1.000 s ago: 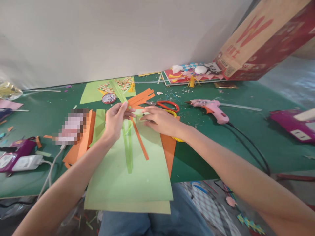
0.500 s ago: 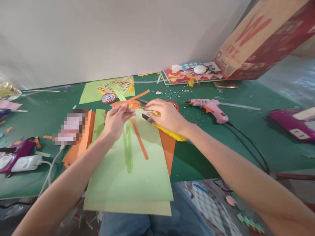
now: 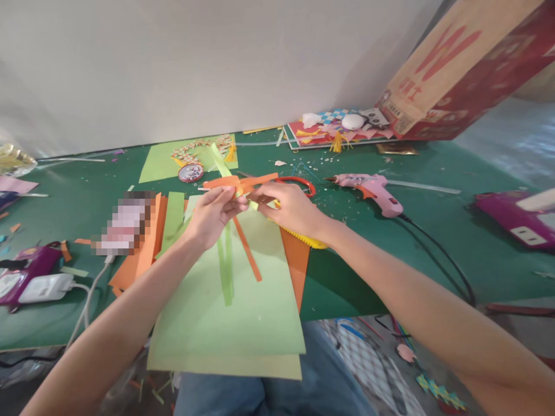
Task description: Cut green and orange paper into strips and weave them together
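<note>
My left hand (image 3: 217, 212) is closed, pinching a small piece of crossed paper strips: orange paper strips (image 3: 260, 179) stick out to the sides and a green paper strip (image 3: 222, 164) points away from me. My right hand (image 3: 288, 203) is beside it, its thumb and fingertips pinched at the right side of the piece on a short green strip end, partly hidden by the fingers. Below, loose green strips (image 3: 224, 271) and an orange strip (image 3: 248, 251) lie on a pale green paper sheet (image 3: 260, 329). A yellow-handled tool (image 3: 309, 239) lies under my right wrist.
Red-handled scissors (image 3: 307, 182) lie behind my right hand. A pink glue gun (image 3: 375, 189) with its cord rests to the right. To the left are a blurred-out phone (image 3: 125, 225) on a cable and orange paper (image 3: 150, 245). A paper bag (image 3: 437, 75) stands back right.
The strip piece has turned and shifted slightly right in my left hand, its orange strip now lying flatter. My right fingers have closed in beside my left fingertips.
</note>
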The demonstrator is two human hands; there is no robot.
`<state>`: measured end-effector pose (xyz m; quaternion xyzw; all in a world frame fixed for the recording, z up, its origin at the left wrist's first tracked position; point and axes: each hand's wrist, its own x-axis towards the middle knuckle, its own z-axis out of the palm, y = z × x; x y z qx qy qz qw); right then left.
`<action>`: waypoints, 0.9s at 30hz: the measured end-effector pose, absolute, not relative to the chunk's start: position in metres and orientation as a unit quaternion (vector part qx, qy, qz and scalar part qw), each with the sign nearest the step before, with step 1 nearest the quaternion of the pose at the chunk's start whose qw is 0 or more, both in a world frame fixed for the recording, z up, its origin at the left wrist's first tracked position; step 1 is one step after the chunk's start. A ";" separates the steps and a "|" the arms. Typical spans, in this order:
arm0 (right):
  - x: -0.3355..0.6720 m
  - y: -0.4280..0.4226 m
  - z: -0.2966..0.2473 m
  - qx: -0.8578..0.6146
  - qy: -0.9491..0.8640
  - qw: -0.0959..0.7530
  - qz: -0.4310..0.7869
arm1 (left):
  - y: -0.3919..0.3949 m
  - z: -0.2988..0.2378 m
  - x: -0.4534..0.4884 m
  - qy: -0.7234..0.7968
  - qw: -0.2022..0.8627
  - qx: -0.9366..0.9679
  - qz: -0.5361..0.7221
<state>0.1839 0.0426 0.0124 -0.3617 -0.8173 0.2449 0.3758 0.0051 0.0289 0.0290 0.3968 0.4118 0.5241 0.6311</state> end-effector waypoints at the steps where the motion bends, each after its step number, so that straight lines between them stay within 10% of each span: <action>1: 0.183 0.041 0.012 -0.364 -0.806 0.377 0.276 | 0.028 0.029 0.006 0.411 0.635 0.402 0.515; 13: 0.180 0.038 0.016 -0.341 -0.718 0.376 0.476 | 0.026 0.029 0.008 0.403 0.648 0.423 0.488; 27: 0.179 0.035 0.018 -0.345 -0.783 0.418 0.306 | 0.027 0.029 0.007 0.397 0.668 0.394 0.491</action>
